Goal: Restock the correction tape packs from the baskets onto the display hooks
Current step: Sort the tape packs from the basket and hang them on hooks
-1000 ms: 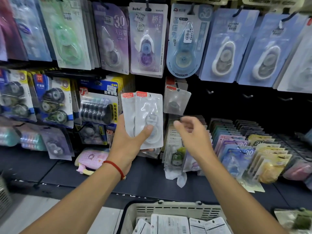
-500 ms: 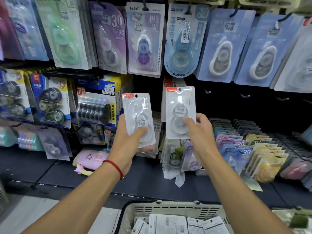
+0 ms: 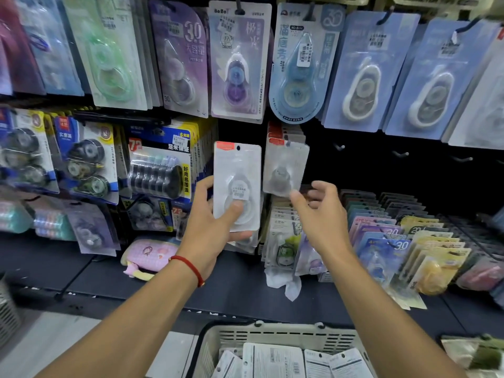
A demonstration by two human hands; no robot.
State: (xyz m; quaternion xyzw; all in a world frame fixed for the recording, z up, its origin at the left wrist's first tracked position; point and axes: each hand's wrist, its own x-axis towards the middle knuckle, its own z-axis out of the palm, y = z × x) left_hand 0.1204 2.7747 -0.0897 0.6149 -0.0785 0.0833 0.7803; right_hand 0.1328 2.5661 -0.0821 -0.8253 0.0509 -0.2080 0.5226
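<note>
Your left hand [image 3: 215, 230] pinches one clear pack [image 3: 236, 186]; your right hand [image 3: 321, 214] hangs loose, empty. Hung pack [image 3: 285, 170] looks tilted; a nudge may unhook it.

The left hand [image 3: 211, 230] holds a clear blister correction tape pack [image 3: 236, 186] upright before the display wall. Just right of it a second clear pack [image 3: 285, 167] hangs, apparently on a hook, with the right hand [image 3: 323, 216] just below it. Beneath both, tilted card packs [image 3: 381, 241] stand in rows on the dark shelf [image 3: 234, 285]. The beige slotted plastic basket [image 3: 275, 336] sits nearest, with packs in it.
</note>
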